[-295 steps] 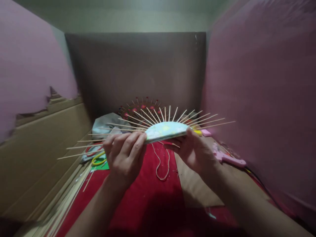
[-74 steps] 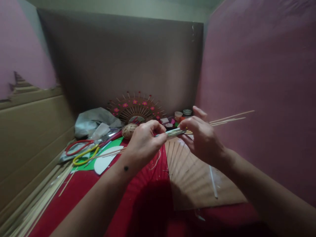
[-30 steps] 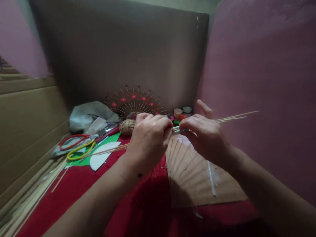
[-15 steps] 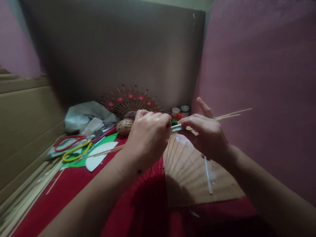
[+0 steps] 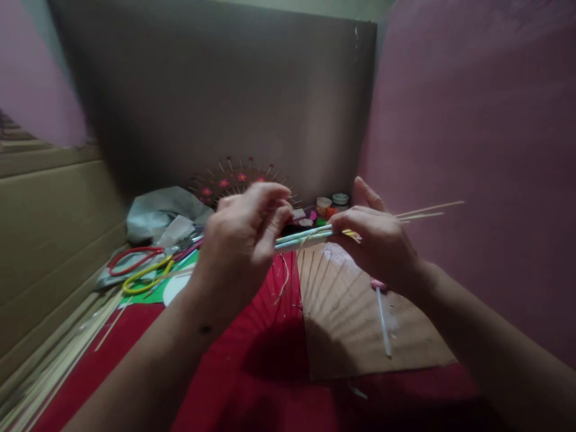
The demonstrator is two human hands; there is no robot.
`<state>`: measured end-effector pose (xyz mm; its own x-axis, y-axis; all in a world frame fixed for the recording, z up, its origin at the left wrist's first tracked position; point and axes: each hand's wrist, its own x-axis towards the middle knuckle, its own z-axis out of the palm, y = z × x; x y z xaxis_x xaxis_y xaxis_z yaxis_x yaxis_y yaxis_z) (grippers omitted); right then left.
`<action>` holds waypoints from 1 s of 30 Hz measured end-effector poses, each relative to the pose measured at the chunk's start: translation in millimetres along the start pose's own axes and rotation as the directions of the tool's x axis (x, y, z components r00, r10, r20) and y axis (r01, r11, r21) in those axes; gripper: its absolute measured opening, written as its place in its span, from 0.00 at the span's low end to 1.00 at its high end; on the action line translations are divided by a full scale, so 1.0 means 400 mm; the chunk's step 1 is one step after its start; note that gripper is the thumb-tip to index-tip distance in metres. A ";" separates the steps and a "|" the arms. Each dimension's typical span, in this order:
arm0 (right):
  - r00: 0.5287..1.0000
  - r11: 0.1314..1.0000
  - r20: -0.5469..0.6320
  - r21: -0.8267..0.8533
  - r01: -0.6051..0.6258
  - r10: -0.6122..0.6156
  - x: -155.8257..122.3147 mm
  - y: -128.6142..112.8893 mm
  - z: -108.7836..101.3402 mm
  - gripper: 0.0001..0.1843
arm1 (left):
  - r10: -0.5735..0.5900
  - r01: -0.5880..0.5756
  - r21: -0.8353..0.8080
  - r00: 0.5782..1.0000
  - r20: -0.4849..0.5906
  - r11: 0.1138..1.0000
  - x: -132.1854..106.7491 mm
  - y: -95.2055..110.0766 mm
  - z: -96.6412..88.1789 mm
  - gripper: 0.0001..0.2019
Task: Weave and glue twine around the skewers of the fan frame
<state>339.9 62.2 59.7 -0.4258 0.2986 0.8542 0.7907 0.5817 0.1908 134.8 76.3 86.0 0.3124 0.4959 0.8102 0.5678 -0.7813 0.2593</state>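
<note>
In the head view my right hand (image 5: 373, 237) is closed round a bundle of thin sticks, its index finger raised. Pale blue-white rods (image 5: 303, 238) stick out of its left side, and thin bamboo sticks (image 5: 427, 211) point out to the right. A strand of twine (image 5: 284, 279) loops by the rods and hangs below them. My left hand (image 5: 245, 225) is above and beside the rods' left end, thumb and fingers pinched together; what they hold, if anything, is hidden. Beneath lies a brown cardboard fan shape (image 5: 360, 324) with ribs.
Scissors with red and yellow handles (image 5: 146, 276) lie left on green sheet material. Long bamboo strips (image 5: 67, 354) run along the cardboard wall (image 5: 54, 210). At the back are a flower-decorated fan (image 5: 243, 174), a grey bag (image 5: 166, 207) and small jars (image 5: 339, 200). Red cloth (image 5: 216, 384) covers the surface.
My left hand has drawn left and turned, leaving more of the blue-white rods in sight. The looped, hanging twine has come into view. My right hand has kept its hold on the bundle.
</note>
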 end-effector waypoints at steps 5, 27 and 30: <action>0.999 0.999 -0.051 -0.032 -0.016 0.014 -0.008 0.008 0.008 0.05 | 0.003 -0.003 0.020 1.000 0.020 1.000 -0.083 0.003 -0.018 0.05; 0.993 0.991 0.098 -0.114 0.074 -0.063 0.009 0.015 0.005 0.10 | -0.496 0.554 -0.393 0.832 0.247 0.734 -0.147 -0.079 -0.009 0.07; 0.993 0.992 0.097 -0.101 0.074 -0.064 0.008 0.016 0.007 0.09 | -0.478 0.488 -0.268 0.872 0.106 0.831 -0.146 -0.101 -0.007 0.07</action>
<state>342.4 68.8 62.2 -0.5164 0.3327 0.7891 0.7975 0.5225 0.3017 91.2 77.9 29.6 0.0817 0.8461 0.5267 0.4198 -0.5085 0.7518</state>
